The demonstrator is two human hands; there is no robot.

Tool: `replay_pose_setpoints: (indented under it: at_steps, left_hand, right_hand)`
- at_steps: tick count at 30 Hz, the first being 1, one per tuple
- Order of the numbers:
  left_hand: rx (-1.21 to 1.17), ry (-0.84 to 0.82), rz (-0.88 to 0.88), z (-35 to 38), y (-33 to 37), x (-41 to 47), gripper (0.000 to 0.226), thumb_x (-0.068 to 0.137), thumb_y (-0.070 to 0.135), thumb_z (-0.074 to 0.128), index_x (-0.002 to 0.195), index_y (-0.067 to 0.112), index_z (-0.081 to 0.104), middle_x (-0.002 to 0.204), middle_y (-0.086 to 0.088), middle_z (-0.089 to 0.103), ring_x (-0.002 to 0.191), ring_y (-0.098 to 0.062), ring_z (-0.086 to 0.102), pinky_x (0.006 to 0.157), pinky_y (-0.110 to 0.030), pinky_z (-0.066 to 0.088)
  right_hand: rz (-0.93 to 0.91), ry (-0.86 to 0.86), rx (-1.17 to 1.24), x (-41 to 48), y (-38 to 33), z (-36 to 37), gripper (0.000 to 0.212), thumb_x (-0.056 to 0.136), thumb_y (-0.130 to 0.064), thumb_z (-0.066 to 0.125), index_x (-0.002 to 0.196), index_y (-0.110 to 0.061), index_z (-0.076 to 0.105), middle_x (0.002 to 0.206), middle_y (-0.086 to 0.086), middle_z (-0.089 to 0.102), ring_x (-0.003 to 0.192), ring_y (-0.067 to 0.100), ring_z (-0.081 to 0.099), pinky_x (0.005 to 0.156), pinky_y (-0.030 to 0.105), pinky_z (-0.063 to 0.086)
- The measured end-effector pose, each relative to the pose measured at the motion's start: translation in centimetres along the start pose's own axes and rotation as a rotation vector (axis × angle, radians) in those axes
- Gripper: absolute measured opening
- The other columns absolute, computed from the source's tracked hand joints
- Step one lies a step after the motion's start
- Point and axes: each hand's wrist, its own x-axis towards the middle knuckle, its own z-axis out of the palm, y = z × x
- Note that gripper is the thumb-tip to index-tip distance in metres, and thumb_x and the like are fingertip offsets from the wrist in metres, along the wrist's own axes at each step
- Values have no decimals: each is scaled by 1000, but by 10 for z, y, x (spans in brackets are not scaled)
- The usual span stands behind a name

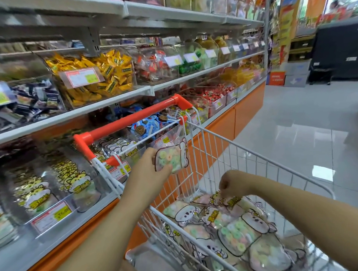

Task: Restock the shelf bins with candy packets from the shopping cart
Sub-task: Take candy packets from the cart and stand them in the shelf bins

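My left hand [150, 164] holds a clear candy packet [173, 158] of pastel ring sweets above the cart's near rim, beside the orange handle [126, 121]. My right hand [232, 182] reaches down into the white wire shopping cart [254, 156] and pinches the top of another packet [222, 199]. Several more such packets [239, 236] fill the cart's basket. The clear shelf bins [56, 194] on the lowest shelf at left hold similar packets with yellow cartoon labels.
Upper shelves carry bins of yellow-wrapped [99, 75], red [154, 63] and green [190, 64] sweets. The orange shelf base [250, 101] runs along the aisle. Glossy grey floor [306, 123] lies open to the right; dark crates [339, 49] stand at the far end.
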Motion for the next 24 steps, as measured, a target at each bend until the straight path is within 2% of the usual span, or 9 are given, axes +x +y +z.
replay_pose_setpoints:
  at_steps: [3, 6, 11, 13, 16, 19, 21, 23, 24]
  left_hand:
    - [11, 3, 5, 0, 0, -1, 18, 96, 25, 63, 107, 32, 50, 95, 18, 59, 82, 3, 58, 61, -20, 45]
    - [2, 11, -3, -1, 1, -1, 17, 95, 24, 64, 101, 33, 51, 91, 19, 60, 78, 6, 58, 56, -16, 40]
    - [27, 27, 9, 0, 0, -2, 17, 95, 23, 64, 103, 31, 51, 90, 18, 61, 75, 6, 58, 54, -15, 40]
    - [9, 51, 13, 0, 0, -3, 18, 96, 23, 62, 107, 31, 50, 92, 16, 60, 74, 4, 58, 52, -14, 41]
    - [-17, 66, 4, 0, -1, -2, 21, 96, 24, 61, 113, 28, 48, 97, 13, 62, 79, -4, 62, 60, -24, 50]
    - [-4, 64, 7, 0, -1, -2, 21, 96, 24, 60, 112, 27, 48, 97, 10, 62, 80, -9, 64, 62, -30, 52]
    - [-4, 61, 7, 1, -2, -2, 20, 97, 24, 59, 113, 27, 47, 96, 12, 62, 78, -7, 64, 60, -28, 50]
    - [9, 65, 11, 2, -2, -3, 20, 98, 25, 58, 113, 29, 46, 95, 13, 63, 75, -5, 63, 58, -27, 50]
    - [34, 75, 24, 3, -1, -3, 19, 98, 26, 58, 111, 31, 45, 93, 12, 63, 72, -7, 63, 57, -28, 50]
  right_hand:
    - [28, -228, -224, 1, -12, 31, 39, 76, -45, 77, 84, -9, 66, 75, 6, 60, 66, 23, 56, 60, 28, 46]
    - [8, -200, -327, 1, -19, 42, 54, 79, -49, 77, 99, 0, 67, 87, 8, 55, 81, 25, 55, 69, 31, 44]
    - [76, -257, -178, 2, -9, 34, 42, 77, -44, 82, 63, -11, 59, 60, 0, 52, 70, 23, 54, 71, 31, 44]
    - [69, -262, -182, 2, -11, 35, 36, 78, -42, 81, 70, -11, 63, 60, -1, 52, 72, 22, 54, 72, 30, 44]
    - [67, -262, -133, 0, -15, 34, 27, 81, -35, 79, 84, -12, 65, 70, 3, 55, 75, 21, 54, 71, 29, 42]
    - [80, -306, -45, -3, -17, 27, 28, 81, -32, 79, 74, -13, 60, 65, 3, 54, 61, 20, 49, 62, 28, 39]
    - [75, -244, 65, -5, -19, 17, 27, 78, -30, 82, 91, -13, 65, 72, 4, 60, 61, 20, 52, 59, 26, 43]
    - [62, -73, 227, -11, -20, 1, 45, 79, -27, 81, 117, -12, 62, 91, 7, 66, 69, 18, 59, 63, 27, 49]
    - [42, 11, 343, -15, -22, -8, 37, 81, -24, 79, 111, -11, 63, 93, 9, 65, 70, 19, 59, 64, 29, 50]
